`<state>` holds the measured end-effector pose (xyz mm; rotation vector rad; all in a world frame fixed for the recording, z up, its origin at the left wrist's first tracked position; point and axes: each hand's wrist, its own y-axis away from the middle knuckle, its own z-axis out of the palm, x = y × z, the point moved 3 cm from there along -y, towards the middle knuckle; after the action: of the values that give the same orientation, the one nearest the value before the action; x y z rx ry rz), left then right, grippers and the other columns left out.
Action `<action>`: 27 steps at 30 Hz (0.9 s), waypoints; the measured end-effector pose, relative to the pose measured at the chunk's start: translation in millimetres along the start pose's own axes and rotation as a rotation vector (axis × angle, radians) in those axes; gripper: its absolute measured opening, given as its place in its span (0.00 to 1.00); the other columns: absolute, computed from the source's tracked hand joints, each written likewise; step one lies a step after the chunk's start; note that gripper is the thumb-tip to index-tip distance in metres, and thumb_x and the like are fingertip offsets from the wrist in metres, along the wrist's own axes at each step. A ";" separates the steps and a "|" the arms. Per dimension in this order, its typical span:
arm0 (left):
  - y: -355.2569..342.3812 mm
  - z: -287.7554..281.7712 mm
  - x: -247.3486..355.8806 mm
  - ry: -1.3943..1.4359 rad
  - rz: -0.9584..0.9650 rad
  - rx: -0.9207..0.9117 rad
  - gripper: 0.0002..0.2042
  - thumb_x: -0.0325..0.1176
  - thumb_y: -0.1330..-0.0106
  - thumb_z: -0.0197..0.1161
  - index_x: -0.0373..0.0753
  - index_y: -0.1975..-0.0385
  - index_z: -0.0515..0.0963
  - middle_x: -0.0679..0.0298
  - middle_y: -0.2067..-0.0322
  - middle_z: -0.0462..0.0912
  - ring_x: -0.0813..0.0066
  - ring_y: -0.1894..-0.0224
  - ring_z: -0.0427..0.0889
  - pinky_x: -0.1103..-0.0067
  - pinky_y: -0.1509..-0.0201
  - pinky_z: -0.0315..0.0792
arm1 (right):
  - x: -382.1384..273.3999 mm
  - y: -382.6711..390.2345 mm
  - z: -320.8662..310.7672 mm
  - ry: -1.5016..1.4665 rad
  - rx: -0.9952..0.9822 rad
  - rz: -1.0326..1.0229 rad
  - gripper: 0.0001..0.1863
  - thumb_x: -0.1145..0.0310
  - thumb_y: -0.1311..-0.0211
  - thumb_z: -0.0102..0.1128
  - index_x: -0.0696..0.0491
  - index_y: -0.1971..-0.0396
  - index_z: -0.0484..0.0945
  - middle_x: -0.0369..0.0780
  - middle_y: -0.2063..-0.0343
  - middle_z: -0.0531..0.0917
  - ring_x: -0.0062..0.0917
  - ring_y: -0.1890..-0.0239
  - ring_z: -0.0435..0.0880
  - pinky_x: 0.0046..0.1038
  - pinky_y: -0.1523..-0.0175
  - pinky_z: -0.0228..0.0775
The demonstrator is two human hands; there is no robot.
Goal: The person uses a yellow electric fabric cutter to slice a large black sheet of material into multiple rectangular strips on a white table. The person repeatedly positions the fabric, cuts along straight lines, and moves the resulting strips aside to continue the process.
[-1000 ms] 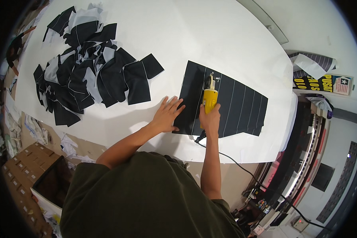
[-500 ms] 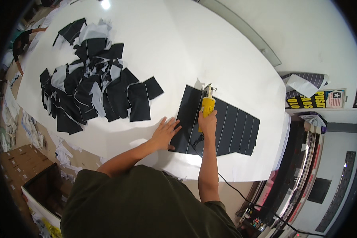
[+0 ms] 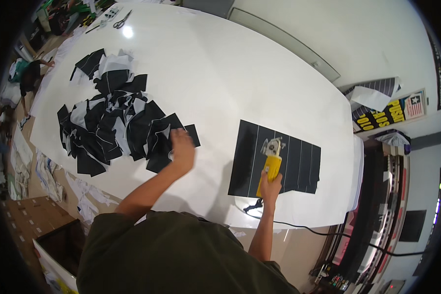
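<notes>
Your right hand is gripping the likely hefty cutter by its body, the surest hold. Your left hand is overlapping probably limp cloth pieces, its fingers too blurred to tell.

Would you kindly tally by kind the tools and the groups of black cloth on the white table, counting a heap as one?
Heap of black and grey cloth pieces: 1
Flat black cloth with pale lines: 1
Yellow power tool: 1
Scissors: 1 pair
Total: 4, leaving out small items beside the scissors, too unclear to count.
</notes>
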<state>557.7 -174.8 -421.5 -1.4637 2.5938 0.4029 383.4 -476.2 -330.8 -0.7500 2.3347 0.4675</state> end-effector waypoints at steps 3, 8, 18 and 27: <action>-27.6 -12.8 111.1 0.542 0.397 0.167 0.41 0.52 0.36 0.67 0.32 0.27 0.65 0.47 0.24 0.61 0.43 0.22 0.58 0.44 0.21 0.48 | 42.2 57.4 -34.8 0.026 0.038 0.040 0.29 0.56 0.35 0.68 0.64 0.48 0.71 0.59 0.60 0.86 0.54 0.57 0.89 0.45 0.52 0.80; -14.0 -16.7 167.6 0.497 0.580 0.010 0.60 0.76 0.47 0.66 0.43 0.20 0.54 0.52 0.19 0.47 0.47 0.17 0.43 0.43 0.18 0.35 | 95.8 146.8 -65.0 0.183 0.015 0.103 0.28 0.59 0.35 0.69 0.65 0.47 0.70 0.62 0.62 0.85 0.59 0.59 0.87 0.48 0.55 0.80; 15.3 5.8 73.1 0.413 0.477 -0.010 0.63 0.77 0.49 0.66 0.42 0.19 0.50 0.49 0.18 0.41 0.46 0.17 0.37 0.42 0.19 0.30 | 108.2 255.1 -38.5 0.240 -0.244 0.048 0.29 0.60 0.35 0.70 0.60 0.44 0.68 0.62 0.61 0.84 0.63 0.57 0.84 0.52 0.55 0.77; 22.3 8.3 70.2 0.386 0.526 -0.106 0.67 0.77 0.53 0.69 0.41 0.18 0.47 0.51 0.18 0.39 0.49 0.16 0.35 0.43 0.19 0.32 | 95.5 247.0 -2.6 0.222 -0.229 -0.011 0.27 0.60 0.33 0.67 0.62 0.49 0.64 0.63 0.58 0.79 0.65 0.57 0.81 0.55 0.56 0.76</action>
<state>502.1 -218.8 -443.1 -0.9323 3.3149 0.3397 168.7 -323.7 -359.1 -0.9648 2.5076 0.6858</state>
